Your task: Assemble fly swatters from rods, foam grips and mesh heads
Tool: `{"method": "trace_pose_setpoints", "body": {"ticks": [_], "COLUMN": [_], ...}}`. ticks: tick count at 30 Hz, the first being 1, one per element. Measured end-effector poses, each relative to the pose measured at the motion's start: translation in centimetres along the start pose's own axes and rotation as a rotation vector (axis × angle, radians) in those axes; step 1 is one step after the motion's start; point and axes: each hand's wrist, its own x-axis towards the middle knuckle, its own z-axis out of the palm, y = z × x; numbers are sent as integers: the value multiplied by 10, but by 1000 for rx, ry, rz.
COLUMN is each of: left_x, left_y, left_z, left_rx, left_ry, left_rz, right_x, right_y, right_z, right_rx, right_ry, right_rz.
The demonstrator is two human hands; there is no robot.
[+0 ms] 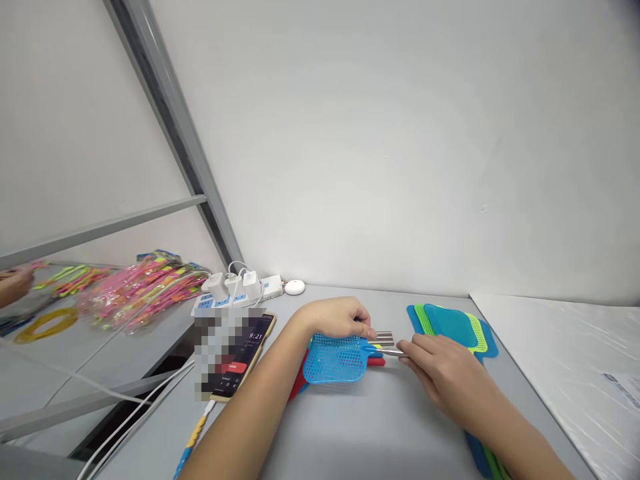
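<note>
Far left, someone else's hand (15, 285) is over by the bagged pink stuff (143, 290), not your side. Then the power strip (271, 287) and your phone (254, 340) on the grey table (370, 427).

Your left hand (337, 317) comes in from the near side, wrist bent right, palm down, fingers bunched at the far edge of the light-blue mesh paddle (335, 360). Can't tell if they're pinching it or the metal rods (384, 335) just behind. Paddle's mid-table between your hands, red piece (299, 380) poking out below it.

Progress-wise, I'd say the rod (391, 352) at its neck is at least partly in; how deep, no clue. Your right hand (435, 363) reaches in from near right, fingertips closed on that rod.

Right of that there's a blue and green paddle stack (453, 327). Can't tell whether those are finished or waiting, so what's left is anyone's guess.
</note>
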Motion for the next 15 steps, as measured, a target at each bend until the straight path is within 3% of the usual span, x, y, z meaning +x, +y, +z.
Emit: {"method": "trace_pose_setpoints", "body": {"ticks": [5, 8, 10, 11, 12, 14, 15], "left_x": [1, -3, -13, -18, -24, -33, -34], "left_y": [24, 35, 38, 38, 38, 35, 33], "left_z": [4, 19, 39, 52, 67, 95, 108], "left_rx": [138, 217, 214, 171, 117, -83, -253], "left_ry": [168, 513, 810, 890, 901, 754, 704], "left_rz": [48, 156, 232, 261, 298, 387, 343], "right_x": [-2, 0, 2, 3, 3, 5, 5], "right_y": [2, 1, 0, -1, -2, -5, -7], "right_z": [-4, -2, 0, 1, 2, 4, 5], "right_rx": [158, 202, 182, 162, 139, 106, 98], "right_ry": [-106, -70, -22, 12, 49, 128, 164], "right_rz": [121, 217, 290, 317, 340, 365, 368]}}
